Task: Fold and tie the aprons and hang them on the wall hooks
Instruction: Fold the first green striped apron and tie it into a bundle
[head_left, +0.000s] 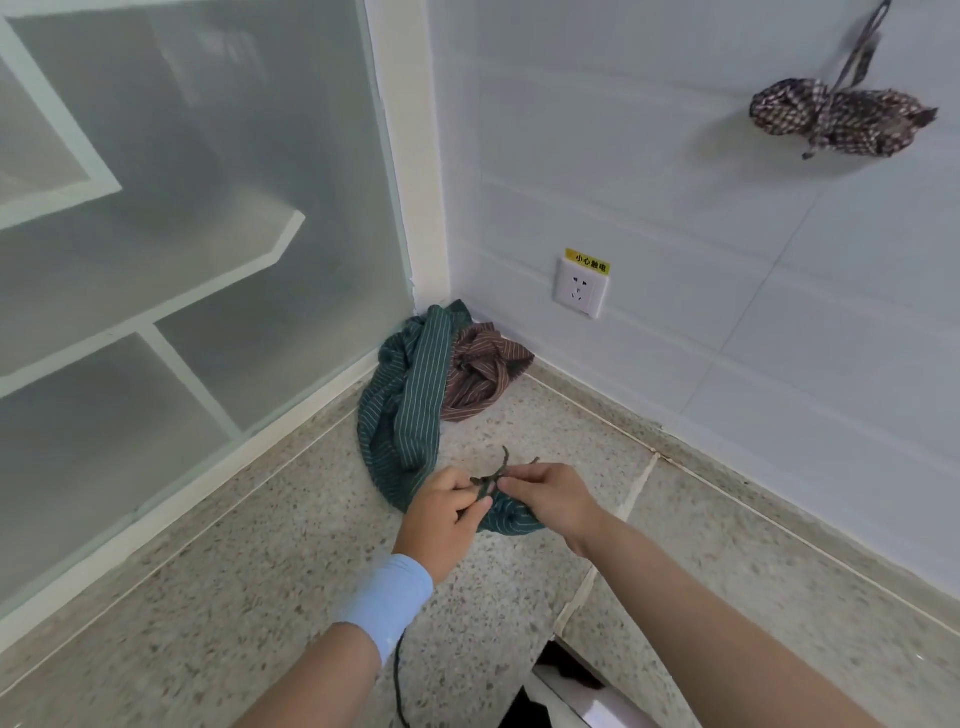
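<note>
The left hand pinches the dark green ties with curled fingers; the right hand, just beside it, pinches the same ties from the other side; the green striped apron lies on the speckled surface under both hands and stretches beyond them into the corner; a brown striped apron touches it there; far above and right of the right hand, a tied checked apron hangs by its strap against the wall.
</note>
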